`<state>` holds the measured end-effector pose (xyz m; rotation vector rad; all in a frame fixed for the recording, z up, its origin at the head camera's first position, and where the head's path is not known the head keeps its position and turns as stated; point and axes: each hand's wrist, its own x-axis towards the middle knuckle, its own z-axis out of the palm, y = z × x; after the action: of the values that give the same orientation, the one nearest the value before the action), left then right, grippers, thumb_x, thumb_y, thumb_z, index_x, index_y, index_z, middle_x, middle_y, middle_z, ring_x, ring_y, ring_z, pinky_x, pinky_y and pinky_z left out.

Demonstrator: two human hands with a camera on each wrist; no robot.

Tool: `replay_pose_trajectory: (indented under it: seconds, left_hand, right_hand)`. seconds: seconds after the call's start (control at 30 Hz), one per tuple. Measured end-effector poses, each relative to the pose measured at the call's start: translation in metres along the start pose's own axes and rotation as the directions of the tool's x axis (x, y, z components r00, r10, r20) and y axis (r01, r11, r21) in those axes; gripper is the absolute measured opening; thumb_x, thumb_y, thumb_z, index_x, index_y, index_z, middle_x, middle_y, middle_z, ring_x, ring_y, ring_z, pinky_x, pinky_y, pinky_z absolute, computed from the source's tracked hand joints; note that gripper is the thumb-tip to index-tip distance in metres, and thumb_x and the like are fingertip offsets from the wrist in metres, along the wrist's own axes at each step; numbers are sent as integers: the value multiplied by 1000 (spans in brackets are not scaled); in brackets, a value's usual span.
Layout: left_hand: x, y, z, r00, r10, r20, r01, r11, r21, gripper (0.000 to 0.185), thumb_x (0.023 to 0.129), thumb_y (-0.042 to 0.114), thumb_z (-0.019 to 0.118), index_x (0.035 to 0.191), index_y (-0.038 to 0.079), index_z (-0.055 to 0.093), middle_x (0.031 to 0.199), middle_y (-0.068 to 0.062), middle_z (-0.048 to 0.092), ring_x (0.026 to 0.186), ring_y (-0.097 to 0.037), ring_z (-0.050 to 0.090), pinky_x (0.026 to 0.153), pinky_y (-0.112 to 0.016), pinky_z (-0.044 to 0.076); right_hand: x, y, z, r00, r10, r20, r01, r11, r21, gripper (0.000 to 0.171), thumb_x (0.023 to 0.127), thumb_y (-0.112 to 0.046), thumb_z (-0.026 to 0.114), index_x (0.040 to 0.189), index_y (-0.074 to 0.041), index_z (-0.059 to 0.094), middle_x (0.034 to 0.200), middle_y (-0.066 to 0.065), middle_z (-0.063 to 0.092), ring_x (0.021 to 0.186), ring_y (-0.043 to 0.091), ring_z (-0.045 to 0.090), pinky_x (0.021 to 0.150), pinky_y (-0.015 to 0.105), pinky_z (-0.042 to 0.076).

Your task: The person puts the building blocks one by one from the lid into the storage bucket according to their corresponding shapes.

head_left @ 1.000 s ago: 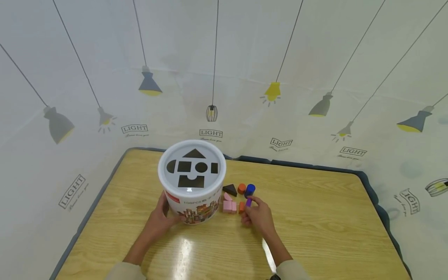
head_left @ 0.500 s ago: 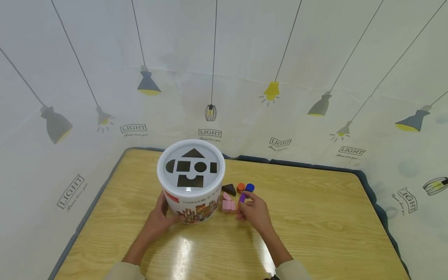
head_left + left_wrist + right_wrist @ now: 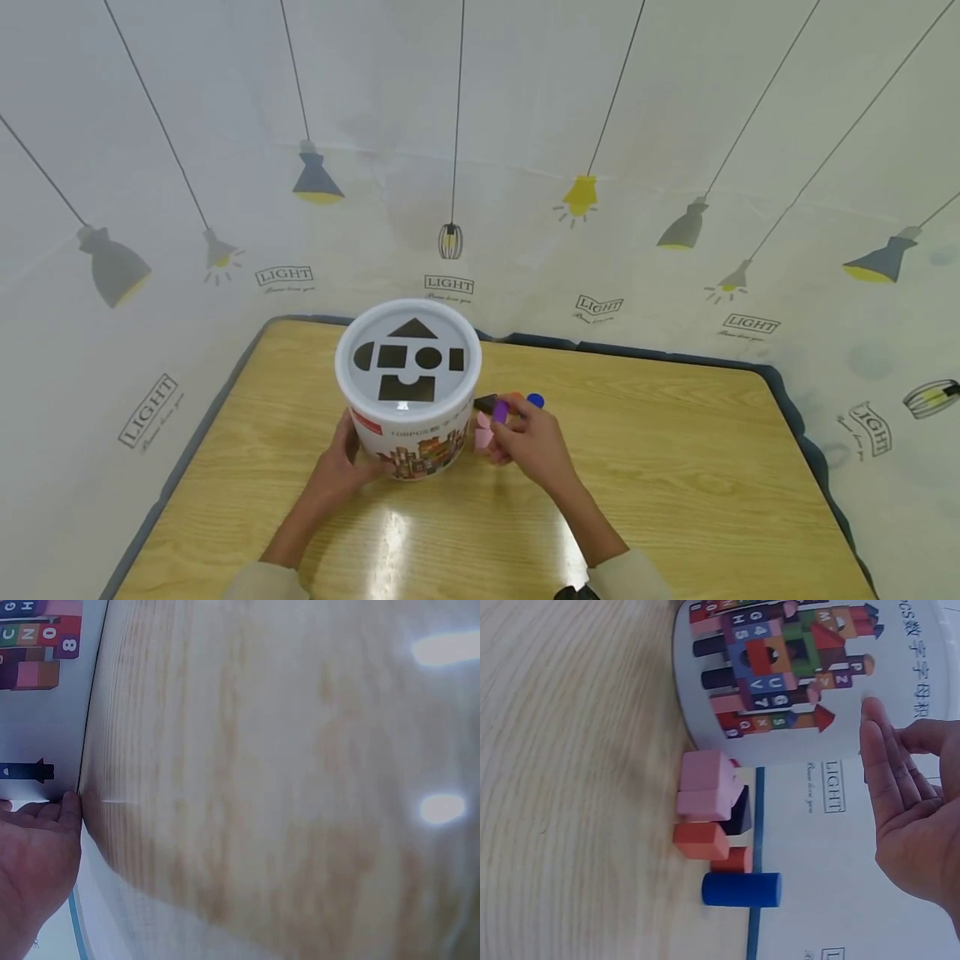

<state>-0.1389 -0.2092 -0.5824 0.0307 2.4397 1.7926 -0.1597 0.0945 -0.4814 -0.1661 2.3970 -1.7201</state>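
Observation:
A white block bucket (image 3: 408, 429), printed with a picture of toy buildings, stands on the table under a lid (image 3: 367, 396) with shaped holes. My left hand (image 3: 341, 467) holds the bucket low on its left side, thumb toward the front. Between thumb and finger, my right hand (image 3: 536, 446) pinches a small purple block (image 3: 500, 412) just right of the bucket. In the right wrist view that hand (image 3: 911, 795) is raised above the loose blocks, and the purple block is mostly hidden behind the fingers.
Beside the bucket lie pink blocks (image 3: 706, 780), an orange block (image 3: 699, 840), an orange cylinder (image 3: 735, 859), a blue cylinder (image 3: 741, 889) and a black triangular block (image 3: 739, 811). A wall sheet (image 3: 517, 208) printed with lamps rises behind the wooden table (image 3: 675, 467).
My right hand has moved left with the purple block, from beside the blue cylinder to over the pink blocks near the bucket. The left hand and the bucket have stayed put.

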Motion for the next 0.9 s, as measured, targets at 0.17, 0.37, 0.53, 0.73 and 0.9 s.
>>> replay_pose_trajectory:
  seconds: [0.17, 0.37, 0.53, 0.73, 0.9]
  left_hand:
    - [0, 2, 1, 1000, -4, -1, 4, 1000, 2, 119, 70, 38, 86, 154, 42, 3, 162, -8, 18, 149, -29, 17, 121, -44, 21]
    - [0, 2, 1, 1000, -11, -3, 11, 1000, 11, 118, 71, 38, 86, 153, 44, 2, 163, -7, 17, 149, -29, 17, 121, -44, 20]
    - [0, 0, 2, 1000, -17, -3, 17, 1000, 15, 117, 72, 39, 85, 154, 44, 2, 163, -8, 17, 149, -30, 16, 121, -46, 21]
    - [-1, 0, 1, 999, -32, -3, 32, 999, 26, 118, 71, 40, 85, 154, 42, 1, 163, -9, 16, 149, -31, 16, 121, -46, 21]
    - [0, 0, 0, 999, -34, 1, 34, 999, 26, 117, 72, 40, 85, 154, 43, 1, 163, -9, 16, 149, -30, 16, 121, -46, 21]
  right_hand:
    - [-6, -18, 1, 999, -38, 1, 38, 999, -2, 40, 92, -10, 65, 131, -6, 57, 71, 9, 70, 60, 19, 69, 56, 32, 62]
    - [-11, -37, 0, 998, -60, -2, 60, 998, -22, 43, 90, -10, 67, 132, -6, 58, 75, 12, 72, 61, 18, 68, 56, 31, 62]
    - [-11, -49, -7, 999, -50, -18, 49, 998, -45, 44, 90, -8, 65, 133, -11, 58, 73, 8, 71, 60, 22, 68, 53, 28, 60]
    - [-10, -57, -13, 999, -43, -8, 42, 997, -61, 45, 91, -9, 65, 135, -13, 56, 74, 6, 71, 61, 21, 68, 55, 30, 59]
    - [-8, -64, -16, 998, -68, 7, 68, 997, -32, 46, 91, -7, 65, 135, -10, 55, 76, 10, 71, 62, 22, 69, 61, 41, 63]
